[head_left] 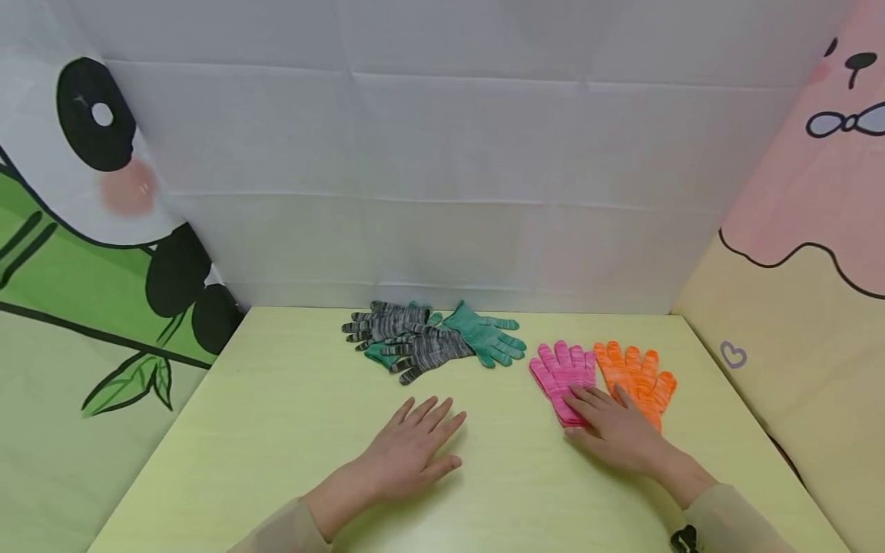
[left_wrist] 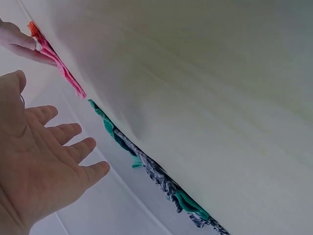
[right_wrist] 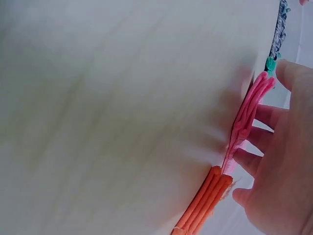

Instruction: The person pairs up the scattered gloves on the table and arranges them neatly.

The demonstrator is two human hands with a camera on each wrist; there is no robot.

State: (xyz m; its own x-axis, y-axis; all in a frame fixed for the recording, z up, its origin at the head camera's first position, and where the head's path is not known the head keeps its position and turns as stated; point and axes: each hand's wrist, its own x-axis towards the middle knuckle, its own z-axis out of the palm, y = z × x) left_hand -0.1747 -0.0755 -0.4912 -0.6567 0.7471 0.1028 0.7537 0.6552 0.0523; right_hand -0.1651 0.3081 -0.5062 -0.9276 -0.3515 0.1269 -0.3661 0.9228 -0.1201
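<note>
A pair of pink knit gloves point(head_left: 561, 370) lies flat on the right half of the table, fingers pointing to the back wall. My right hand point(head_left: 614, 430) is over their cuff end with its fingers extended, the fingertips right at the fabric. Beside them, orange gloves point(head_left: 639, 375) are partly covered by that hand. The right wrist view shows the pink gloves point(right_wrist: 244, 115) as a thin stack next to my fingers. With fingers spread and nothing held, my left hand point(head_left: 412, 452) hovers above the table, in front of a pile of grey-black striped gloves point(head_left: 442, 349) and green gloves point(head_left: 484, 334).
The pale yellow table point(head_left: 263, 415) meets a white cloth wall point(head_left: 449, 153) at its back edge. Printed cloth panels with a panda picture point(head_left: 97, 115) on the left and a pink animal point(head_left: 816, 184) on the right flank it.
</note>
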